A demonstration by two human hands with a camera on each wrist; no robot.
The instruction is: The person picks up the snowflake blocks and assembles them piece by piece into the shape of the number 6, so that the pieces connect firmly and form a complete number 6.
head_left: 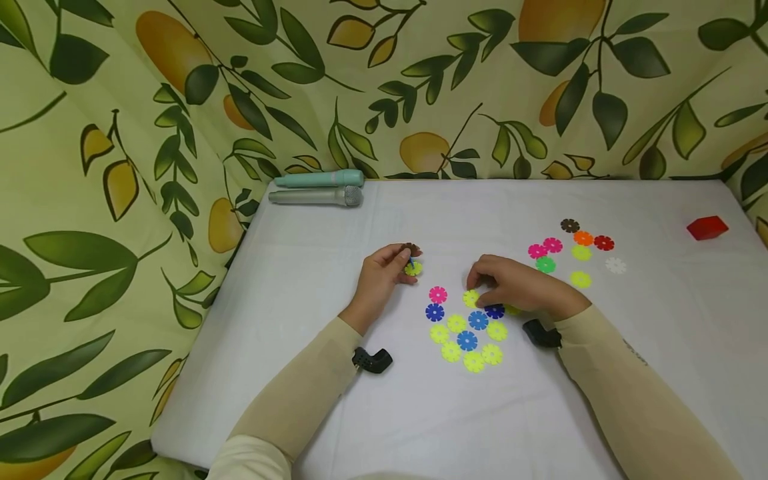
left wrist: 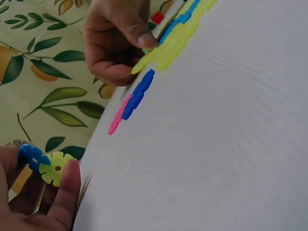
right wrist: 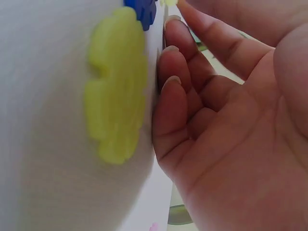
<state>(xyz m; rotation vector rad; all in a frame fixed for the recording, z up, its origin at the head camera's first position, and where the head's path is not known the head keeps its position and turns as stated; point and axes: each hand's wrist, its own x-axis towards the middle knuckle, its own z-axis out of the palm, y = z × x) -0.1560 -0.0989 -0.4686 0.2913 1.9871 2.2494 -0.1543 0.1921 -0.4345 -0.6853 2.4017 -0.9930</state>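
Note:
My left hand (head_left: 379, 272) holds a small joined cluster of notched plastic discs: a brown disc (head_left: 411, 249), a blue disc (left wrist: 33, 158) and a yellow disc (left wrist: 56, 168). To its right, my right hand (head_left: 522, 285) pinches a yellow disc (head_left: 471, 298) between thumb and fingers, at the top of a loose group on the table. That group has several yellow discs (head_left: 474, 362), light blue discs (head_left: 467, 341), dark blue discs (head_left: 435, 312) and a pink disc (head_left: 438, 295). In the right wrist view, another yellow disc (right wrist: 118, 86) lies flat beside the curled fingers.
Beyond my right hand lies a second scatter of discs, with a green disc (head_left: 545, 265), an orange disc (head_left: 583, 238) and a white disc (head_left: 615, 265). A red block (head_left: 708, 228) sits far right. Two microphones (head_left: 318, 195) lie at the table's back left edge.

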